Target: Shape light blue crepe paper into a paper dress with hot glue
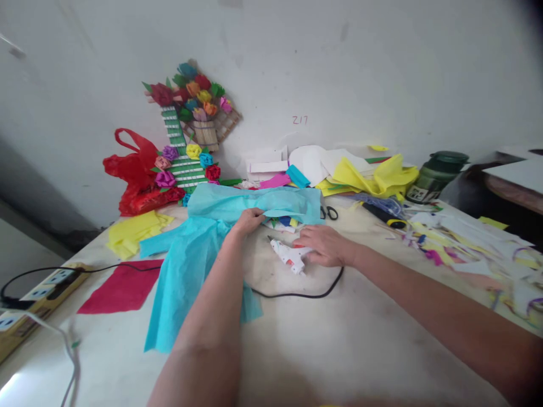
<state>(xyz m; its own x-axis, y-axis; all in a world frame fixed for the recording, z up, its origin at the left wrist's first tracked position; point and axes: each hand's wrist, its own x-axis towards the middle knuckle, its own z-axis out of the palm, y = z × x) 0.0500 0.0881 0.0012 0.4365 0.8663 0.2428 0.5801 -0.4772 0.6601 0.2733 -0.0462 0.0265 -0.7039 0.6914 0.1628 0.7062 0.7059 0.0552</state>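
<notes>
My left hand (250, 221) is closed at the lower edge of a sheet of light blue crepe paper (292, 200), its fingers pinching the paper. More blue crepe paper (186, 277) hangs in folds beside and partly behind my left forearm. My right hand (326, 244) is closed around the rear of a white glue gun (285, 254) with red spots, whose nozzle points up and left. A black cord (297, 295) curves below it. Scissors (331, 213) show their black handles by the paper's right end. Small scraps (282, 225) lie between my hands.
A flower craft (190, 164) and a red bag (138, 175) stand at the back left. Yellow paper (373, 178) and a green-lidded jar (439, 175) are back right. Paper scraps (462, 243) litter the right side. A power strip (42, 297) and red paper (121, 287) lie left.
</notes>
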